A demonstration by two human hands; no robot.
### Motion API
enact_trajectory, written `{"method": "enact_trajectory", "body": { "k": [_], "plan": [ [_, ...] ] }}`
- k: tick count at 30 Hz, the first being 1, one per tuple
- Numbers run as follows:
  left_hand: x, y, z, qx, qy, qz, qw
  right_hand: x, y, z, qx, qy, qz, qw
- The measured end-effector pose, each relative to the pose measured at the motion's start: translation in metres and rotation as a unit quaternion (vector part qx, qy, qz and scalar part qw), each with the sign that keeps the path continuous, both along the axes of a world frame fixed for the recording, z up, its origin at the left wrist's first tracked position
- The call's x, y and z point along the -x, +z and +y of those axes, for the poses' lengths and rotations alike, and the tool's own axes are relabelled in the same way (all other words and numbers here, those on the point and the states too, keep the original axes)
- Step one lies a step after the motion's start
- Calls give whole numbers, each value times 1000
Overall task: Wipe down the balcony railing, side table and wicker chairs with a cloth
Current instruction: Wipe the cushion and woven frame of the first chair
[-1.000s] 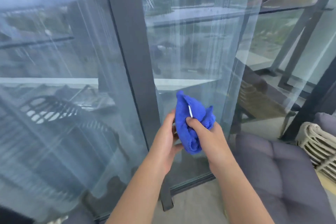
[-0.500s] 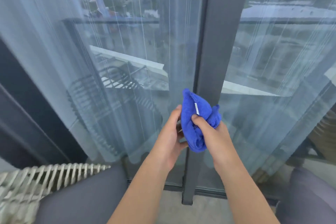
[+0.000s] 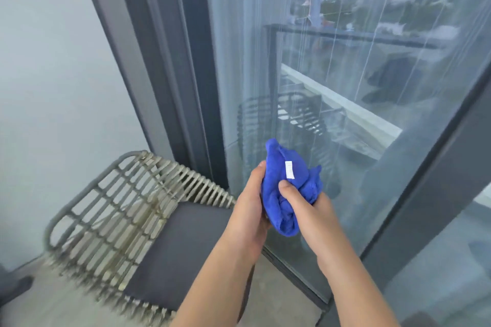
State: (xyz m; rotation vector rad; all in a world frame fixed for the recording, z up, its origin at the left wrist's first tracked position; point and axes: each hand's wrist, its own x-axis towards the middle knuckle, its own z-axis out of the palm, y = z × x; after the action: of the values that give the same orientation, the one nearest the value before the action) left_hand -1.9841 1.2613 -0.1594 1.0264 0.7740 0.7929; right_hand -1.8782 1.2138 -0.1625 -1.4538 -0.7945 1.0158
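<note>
A bunched blue cloth (image 3: 288, 186) with a small white tag is held in front of me between both hands. My right hand (image 3: 305, 207) grips it from the right, thumb pressed into the folds. My left hand (image 3: 249, 202) cups its left side, fingers behind the cloth. A wicker chair (image 3: 111, 210) with a dark grey cushion (image 3: 183, 244) stands at the lower left, its woven back toward the wall. The glass balcony railing (image 3: 345, 154) with dark metal posts runs straight ahead and to the right.
A pale wall (image 3: 47, 74) closes off the left side. A dark metal frame (image 3: 164, 61) rises beside the chair. Another dark post (image 3: 425, 207) slants up at the right. The concrete floor (image 3: 279, 300) shows beneath my arms.
My view has swung left: the wicker chair and wall have come into sight and the right-hand chair has left. Both hands keep holding the cloth the same way.
</note>
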Motion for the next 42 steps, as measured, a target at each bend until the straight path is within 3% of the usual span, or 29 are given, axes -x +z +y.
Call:
{"method": "enact_trajectory", "body": {
  "k": [8, 15, 24, 42],
  "plan": [
    [91, 0, -27, -19, 94, -56, 994, 80, 9, -6, -50, 119, -25, 991],
    [123, 6, -36, -60, 82, -52, 993, 113, 15, -11, -44, 80, -66, 994],
    [191, 3, -45, -25, 125, -62, 990, 182, 11, -16, -68, 74, -53, 994],
    [268, -21, 1, -2, 223, -68, 973, 259, -18, 48, -82, 211, -3, 974]
  ]
}}
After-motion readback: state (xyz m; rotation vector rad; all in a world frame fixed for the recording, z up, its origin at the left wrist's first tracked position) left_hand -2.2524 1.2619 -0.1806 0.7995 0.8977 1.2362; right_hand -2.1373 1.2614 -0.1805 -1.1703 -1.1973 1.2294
